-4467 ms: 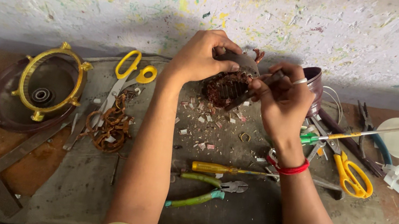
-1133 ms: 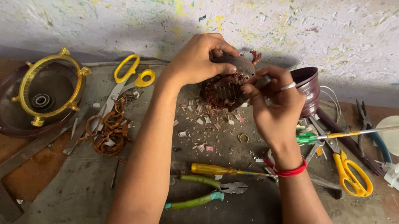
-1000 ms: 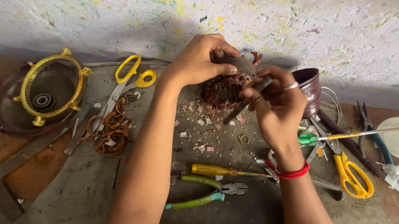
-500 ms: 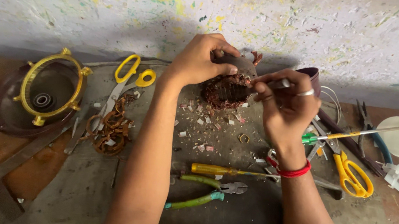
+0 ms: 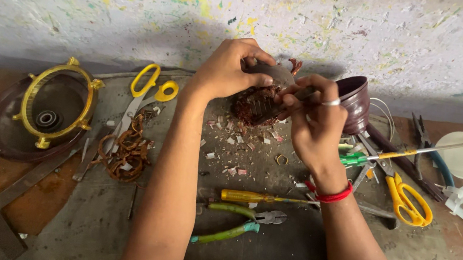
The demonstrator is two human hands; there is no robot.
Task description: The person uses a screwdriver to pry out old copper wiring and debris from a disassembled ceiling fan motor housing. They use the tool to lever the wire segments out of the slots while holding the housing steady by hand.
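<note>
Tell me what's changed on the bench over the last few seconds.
Very little. The right hand has shifted slightly over the wound coil part, and the thin tool it holds now points down-left into the windings instead of up and right as half a second ago. The left hand still grips the part from the top. The pliers, screwdriver and both scissors lie where they were.
</note>
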